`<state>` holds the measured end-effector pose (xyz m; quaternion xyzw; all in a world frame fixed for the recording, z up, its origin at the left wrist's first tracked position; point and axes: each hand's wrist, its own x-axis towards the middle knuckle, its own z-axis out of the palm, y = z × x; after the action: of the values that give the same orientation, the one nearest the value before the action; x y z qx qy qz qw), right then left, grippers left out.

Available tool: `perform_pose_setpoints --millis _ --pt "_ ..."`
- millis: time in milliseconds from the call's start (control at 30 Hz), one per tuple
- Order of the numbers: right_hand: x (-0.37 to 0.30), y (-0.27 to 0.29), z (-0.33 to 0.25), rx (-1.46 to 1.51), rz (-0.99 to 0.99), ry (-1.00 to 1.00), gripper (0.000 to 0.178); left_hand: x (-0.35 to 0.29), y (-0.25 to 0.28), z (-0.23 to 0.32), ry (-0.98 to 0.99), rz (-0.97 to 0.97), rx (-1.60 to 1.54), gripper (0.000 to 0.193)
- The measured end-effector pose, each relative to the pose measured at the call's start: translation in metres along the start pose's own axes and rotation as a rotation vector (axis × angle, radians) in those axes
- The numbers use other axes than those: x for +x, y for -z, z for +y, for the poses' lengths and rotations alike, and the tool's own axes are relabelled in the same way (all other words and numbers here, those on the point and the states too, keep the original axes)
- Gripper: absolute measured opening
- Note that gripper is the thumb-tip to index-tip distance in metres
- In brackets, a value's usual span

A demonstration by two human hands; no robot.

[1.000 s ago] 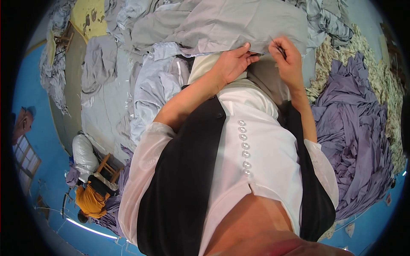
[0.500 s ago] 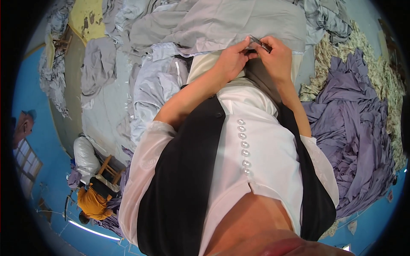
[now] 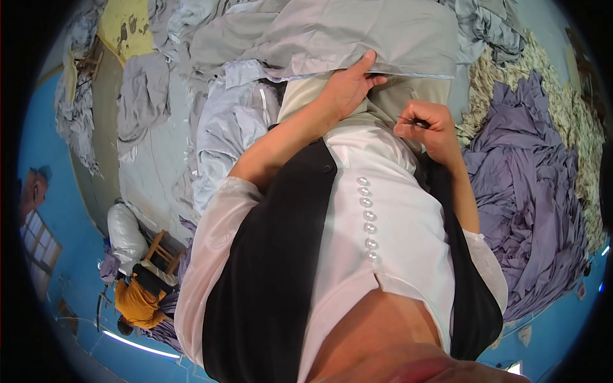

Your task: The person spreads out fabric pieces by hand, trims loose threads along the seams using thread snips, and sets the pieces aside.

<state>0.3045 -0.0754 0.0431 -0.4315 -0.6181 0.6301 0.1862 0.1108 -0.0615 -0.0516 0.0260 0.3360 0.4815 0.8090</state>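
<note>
While the right hand (image 3: 431, 132) is closed around a small dark tool (image 3: 421, 123), the left hand (image 3: 348, 90) touches the hem of the grey cloth (image 3: 383, 35) across the lap, fingers half-curled, pinch not determinable; purple fabric (image 3: 527, 210) is heaped right, grey surface (image 3: 150, 175) and blue wall (image 3: 48, 147) left

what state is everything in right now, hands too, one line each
gray cloth: spread out, lightly creased
left hand: at the gray cloth's edge, grip unclear
right hand: closed, off the gray cloth
small dark tool: held in the right hand
purple fabric: heaped, crumpled
black vest: open in front
tube light: lit
</note>
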Motion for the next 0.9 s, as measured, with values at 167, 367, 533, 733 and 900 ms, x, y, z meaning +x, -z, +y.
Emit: perform_pose_setpoints --millis 167,367,533,733,900 --pt "0.022 -0.01 -0.011 -0.247 0.237 0.231 0.015 0.002 0.005 -0.002 0.01 0.039 0.001 0.028" --pt "0.028 -0.017 0.001 0.408 0.285 -0.083 0.014 0.001 0.003 0.003 0.061 -0.04 -0.056 0.031" --pt "0.036 -0.028 0.014 0.089 0.565 -0.022 0.022 -0.002 0.005 0.002 0.028 0.007 0.03 0.035" --pt "0.058 -0.017 0.028 -0.135 0.467 -0.186 0.037 -0.005 0.003 0.006 0.13 0.081 0.116 0.035" --pt "0.024 -0.022 0.0 0.085 0.394 -0.097 0.037 0.001 0.008 0.002 0.053 0.075 0.091 0.031"
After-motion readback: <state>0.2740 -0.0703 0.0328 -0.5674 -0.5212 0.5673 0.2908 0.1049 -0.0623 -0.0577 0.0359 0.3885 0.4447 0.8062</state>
